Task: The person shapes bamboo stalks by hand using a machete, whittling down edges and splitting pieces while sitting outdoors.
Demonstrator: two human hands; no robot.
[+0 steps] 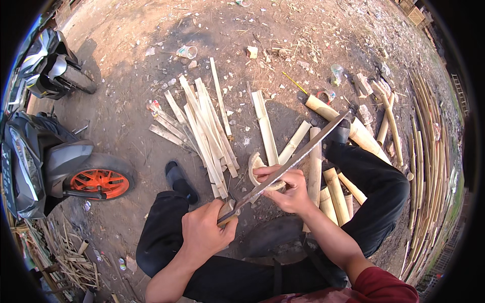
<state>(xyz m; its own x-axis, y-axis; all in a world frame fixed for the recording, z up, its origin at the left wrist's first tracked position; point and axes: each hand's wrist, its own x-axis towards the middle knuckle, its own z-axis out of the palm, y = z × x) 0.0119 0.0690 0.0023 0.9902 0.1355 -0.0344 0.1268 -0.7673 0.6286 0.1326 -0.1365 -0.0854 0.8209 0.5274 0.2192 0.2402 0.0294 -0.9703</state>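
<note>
My left hand [206, 228] is closed round the wooden handle of a long handsaw [308, 147]. Its narrow blade slants up and away to the right, ending near my right foot. My right hand [289, 192] grips a curved, pale piece of bamboo [254, 169] with a rough edge. The blade crosses just above these fingers; whether it touches the bamboo I cannot tell. Beyond my hands stands or lies a split bamboo strip [265, 126]. A bundle of split strips [204, 126] lies on the ground to the left.
Bamboo poles [361, 134] and short lengths [336, 192] lie by my right leg. Long poles [429, 166] stretch along the far right. Two parked motorcycles, one with an orange wheel [99, 183], stand left. Litter and a plastic cup [187, 52] dot the dirt ground.
</note>
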